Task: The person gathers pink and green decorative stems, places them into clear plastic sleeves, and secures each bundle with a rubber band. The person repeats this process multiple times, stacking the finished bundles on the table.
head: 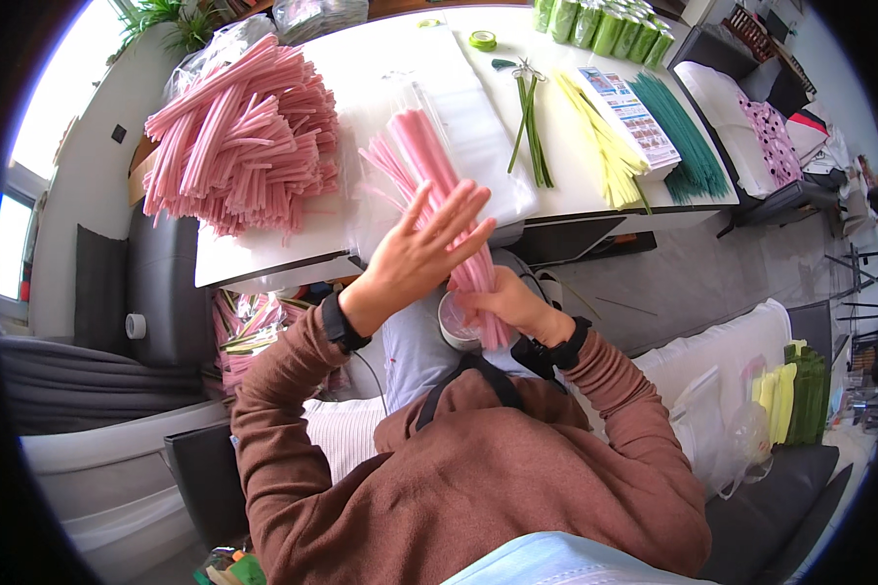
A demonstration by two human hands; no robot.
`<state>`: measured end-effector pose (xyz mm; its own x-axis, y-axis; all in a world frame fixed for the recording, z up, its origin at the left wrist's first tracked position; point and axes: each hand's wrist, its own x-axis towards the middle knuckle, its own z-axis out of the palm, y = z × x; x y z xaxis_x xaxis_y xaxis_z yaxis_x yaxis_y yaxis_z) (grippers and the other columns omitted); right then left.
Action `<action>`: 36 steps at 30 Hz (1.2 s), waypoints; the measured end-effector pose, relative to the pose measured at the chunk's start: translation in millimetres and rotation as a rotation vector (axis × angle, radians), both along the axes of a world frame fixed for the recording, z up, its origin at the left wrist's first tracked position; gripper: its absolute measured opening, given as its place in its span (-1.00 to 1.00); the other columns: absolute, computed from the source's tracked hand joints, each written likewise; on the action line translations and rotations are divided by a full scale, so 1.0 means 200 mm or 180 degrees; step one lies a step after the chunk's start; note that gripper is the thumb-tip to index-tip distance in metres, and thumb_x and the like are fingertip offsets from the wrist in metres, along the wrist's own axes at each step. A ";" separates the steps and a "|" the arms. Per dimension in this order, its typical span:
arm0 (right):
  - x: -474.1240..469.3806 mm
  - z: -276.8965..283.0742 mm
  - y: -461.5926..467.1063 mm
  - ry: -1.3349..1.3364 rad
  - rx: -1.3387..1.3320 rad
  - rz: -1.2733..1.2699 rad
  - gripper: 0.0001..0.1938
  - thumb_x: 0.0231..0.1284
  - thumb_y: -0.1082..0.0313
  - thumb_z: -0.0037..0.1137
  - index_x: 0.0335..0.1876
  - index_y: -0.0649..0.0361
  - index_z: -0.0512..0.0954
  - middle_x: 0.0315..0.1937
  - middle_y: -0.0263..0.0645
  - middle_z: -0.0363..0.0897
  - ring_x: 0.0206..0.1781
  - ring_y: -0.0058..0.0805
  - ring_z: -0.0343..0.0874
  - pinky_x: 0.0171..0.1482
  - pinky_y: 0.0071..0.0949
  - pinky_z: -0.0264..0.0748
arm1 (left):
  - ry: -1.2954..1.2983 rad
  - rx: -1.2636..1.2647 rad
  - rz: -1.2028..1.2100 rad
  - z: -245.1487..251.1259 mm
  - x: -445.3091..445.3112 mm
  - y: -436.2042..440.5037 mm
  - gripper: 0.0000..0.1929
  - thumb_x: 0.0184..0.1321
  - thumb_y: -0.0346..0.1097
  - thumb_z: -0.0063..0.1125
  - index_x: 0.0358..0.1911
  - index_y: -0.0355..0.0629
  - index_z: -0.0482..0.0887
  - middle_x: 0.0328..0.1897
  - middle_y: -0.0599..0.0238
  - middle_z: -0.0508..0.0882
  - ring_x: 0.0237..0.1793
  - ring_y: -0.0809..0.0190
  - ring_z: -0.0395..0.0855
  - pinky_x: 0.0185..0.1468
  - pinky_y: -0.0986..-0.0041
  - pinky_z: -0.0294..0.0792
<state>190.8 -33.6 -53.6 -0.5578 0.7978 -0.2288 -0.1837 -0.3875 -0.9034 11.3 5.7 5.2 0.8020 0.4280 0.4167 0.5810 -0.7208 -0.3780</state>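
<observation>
A bundle of pink chenille stems (428,150) slants from above my lap up over the front edge of the table. Near its lower end, my right hand (511,298) is wrapped around it. My left hand (417,259) lies over the middle of the bundle, fingers spread and not closed round it. A few stems fan out to the left at the upper end. Transparent plastic bags (475,157) lie flat on the table beneath that end. Partly hidden below my right hand is a white round container (453,333).
A large pink chenille stem pile (241,146) covers the table's left. Rightward lie scissors (528,71), dark green stems (533,139), yellow stems (603,146), a printed card stack (629,121) and teal stems (680,142). Green tape (482,40) and wrapped green rolls (607,29) are behind.
</observation>
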 end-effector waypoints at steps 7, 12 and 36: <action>0.03 0.01 0.05 -0.0252 0.0663 -0.0336 -0.84 0.13 0.43 0.16 -0.20 0.30 0.53 -0.46 -0.34 0.55 -0.46 -0.63 0.53 -0.39 -0.58 0.49 | -0.4862 -0.4797 -0.0074 -0.15 -0.02 -0.14 -0.60 0.24 -0.32 0.10 0.12 -0.31 0.40 0.11 0.09 0.52 0.09 0.20 0.51 0.21 0.35 0.30; -0.08 -0.04 0.01 -0.0499 0.0410 0.0438 -0.83 0.10 0.37 0.18 -0.26 0.26 0.50 -0.51 -0.37 0.51 -0.51 -0.63 0.49 -0.45 -0.58 0.42 | -0.5854 -0.5700 -0.1155 -0.23 0.01 -0.05 -0.32 0.22 -0.08 0.10 0.30 -0.31 0.15 -0.09 0.10 0.54 -0.05 0.08 0.54 0.15 0.20 0.35; 0.39 -0.27 1.55 -0.4617 0.1173 -0.2223 -0.57 -0.05 -0.05 0.22 -0.32 0.25 0.63 -0.27 -0.01 0.65 -0.15 -0.08 0.64 -0.12 -0.22 0.54 | -0.6687 -0.5315 -0.0249 -0.19 -0.15 -0.12 -0.82 0.24 -0.29 0.07 -0.22 -0.22 0.43 -0.51 0.34 0.41 -0.49 0.31 0.43 -0.31 0.41 0.37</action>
<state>269.7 276.2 -108.3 0.4060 0.9130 0.0405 0.8066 -0.3371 -0.4855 -19.2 -18.1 -33.6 0.1403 0.9758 -0.1677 -0.6523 0.2185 0.7258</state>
